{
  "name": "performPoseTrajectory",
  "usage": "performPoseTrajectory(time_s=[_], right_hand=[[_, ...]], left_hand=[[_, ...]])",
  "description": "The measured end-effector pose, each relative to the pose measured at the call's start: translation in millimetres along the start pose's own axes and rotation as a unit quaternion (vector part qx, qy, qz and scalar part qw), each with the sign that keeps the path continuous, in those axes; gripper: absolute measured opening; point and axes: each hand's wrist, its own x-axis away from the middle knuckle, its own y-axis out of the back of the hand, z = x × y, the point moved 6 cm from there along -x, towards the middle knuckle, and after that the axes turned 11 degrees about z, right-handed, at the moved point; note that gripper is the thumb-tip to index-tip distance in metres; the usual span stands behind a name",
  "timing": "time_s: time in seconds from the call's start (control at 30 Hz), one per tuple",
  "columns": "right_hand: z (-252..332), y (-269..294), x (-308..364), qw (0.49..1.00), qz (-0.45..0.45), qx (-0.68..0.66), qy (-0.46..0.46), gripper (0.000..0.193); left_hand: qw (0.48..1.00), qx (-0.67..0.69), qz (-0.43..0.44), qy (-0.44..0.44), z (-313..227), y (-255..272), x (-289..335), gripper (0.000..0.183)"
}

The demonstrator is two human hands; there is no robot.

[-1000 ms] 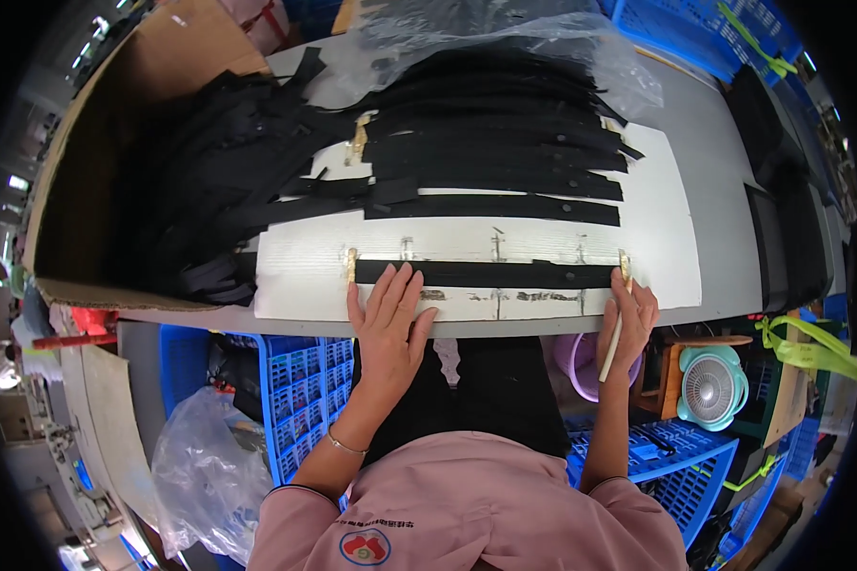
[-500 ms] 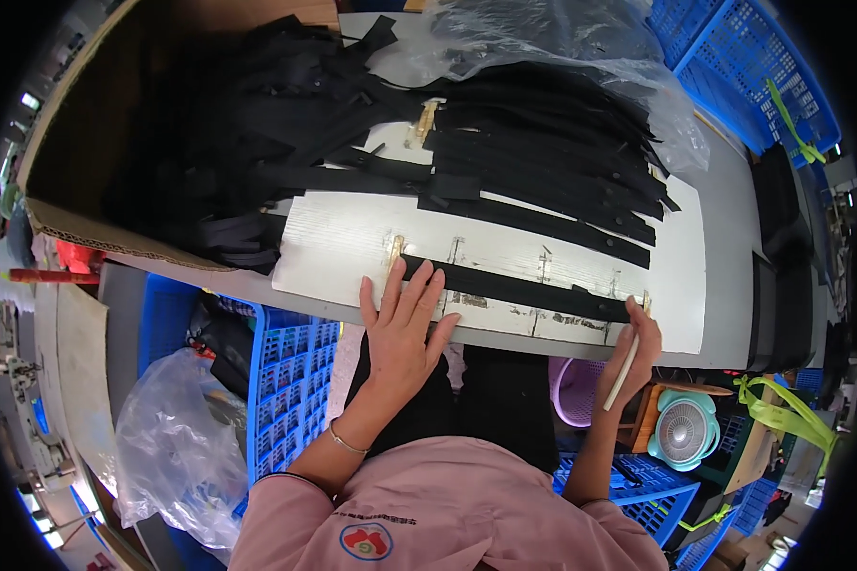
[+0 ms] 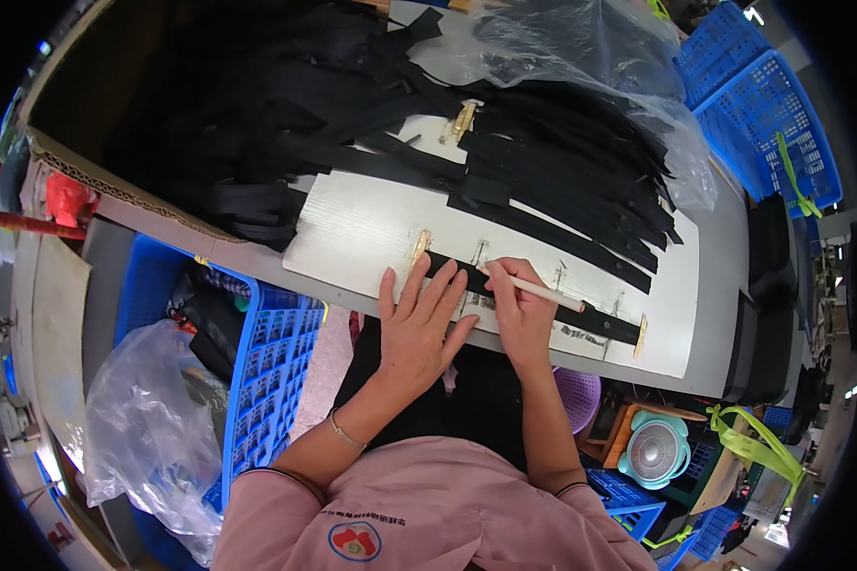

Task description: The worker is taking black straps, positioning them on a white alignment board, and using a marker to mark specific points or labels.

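A black fabric strip [image 3: 617, 326] lies along the near part of a white board [image 3: 352, 224] marked with dark lines and bits of yellowish tape [image 3: 420, 245]. My left hand [image 3: 417, 333] rests flat on the strip's left end, fingers spread, beside one piece of tape. Pinched in my right hand [image 3: 526, 328] is a slim white pencil [image 3: 549, 293], its far end pointing right. The fingertips are at the strip's upper edge, just right of my left hand, close to a dark line. Whether the pencil's tip touches the fabric cannot be made out.
More black strips [image 3: 571, 152] are layered on the board's far part. A cardboard box [image 3: 124, 195] heaped with strips stands at the left. Clear plastic sheeting [image 3: 581, 48] and blue crates [image 3: 771, 124] are at the back. Below the table are another blue crate [image 3: 281, 371] and a small fan [image 3: 654, 450].
My right hand has moved left along the strip, from its right end to near my left hand, and now holds the pencil in a writing grip. My left hand stays at the left end.
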Motion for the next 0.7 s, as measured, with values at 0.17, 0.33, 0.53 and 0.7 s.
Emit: performPoseTrajectory(time_s=[0.17,0.33,0.53,0.7], right_hand=[[-3.0,-4.2,-1.5,1.0,0.003,0.023,0.014,0.018],[-0.7,-3.2,-2.0,0.999,-0.004,0.044,0.019,0.018],[0.6,-0.3,2.5,1.0,-0.008,0.017,-0.007,0.017],[1.2,-3.6,2.7,0.998,0.051,0.009,0.037,0.016]], left_hand=[[1.0,0.002,-0.004,0.006,1.8,-0.2,1.6,0.052],[1.0,0.009,-0.011,0.0,1.1,-0.4,1.0,0.051],[1.0,0.006,-0.002,0.004,1.4,-0.2,0.6,0.051],[1.0,-0.015,-0.004,-0.002,1.0,-0.4,0.3,0.051]])
